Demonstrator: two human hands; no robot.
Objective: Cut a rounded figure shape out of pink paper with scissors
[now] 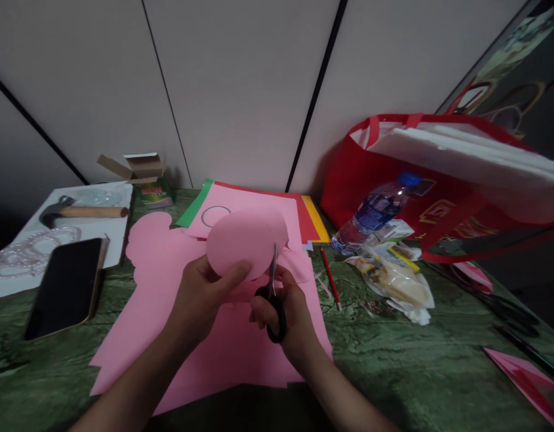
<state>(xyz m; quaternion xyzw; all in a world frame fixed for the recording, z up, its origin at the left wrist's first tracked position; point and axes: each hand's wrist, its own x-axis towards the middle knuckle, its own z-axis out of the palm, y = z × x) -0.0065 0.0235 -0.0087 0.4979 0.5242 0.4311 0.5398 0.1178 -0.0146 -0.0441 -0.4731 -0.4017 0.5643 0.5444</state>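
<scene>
Between the thumb and fingers of my left hand [202,294] is a rounded piece of pink paper [245,240], held up off the table. My right hand [292,309] grips a pair of scissors [279,315] by the black handles. Their blades point upward at the right part of the rounded piece; whether they are fully closed on the paper is hard to tell. Beneath both hands lie larger pink paper sheets [254,354], with wavy cut outlines on the left side.
Behind are stacked coloured sheets [310,219]. On the left lie a hammer [94,212], a phone [67,288], bead strings [33,252] and an opened box [155,191]. On the right are a red pencil [331,279], a water bottle [371,210], wrappers [394,279] and a red bag [344,162].
</scene>
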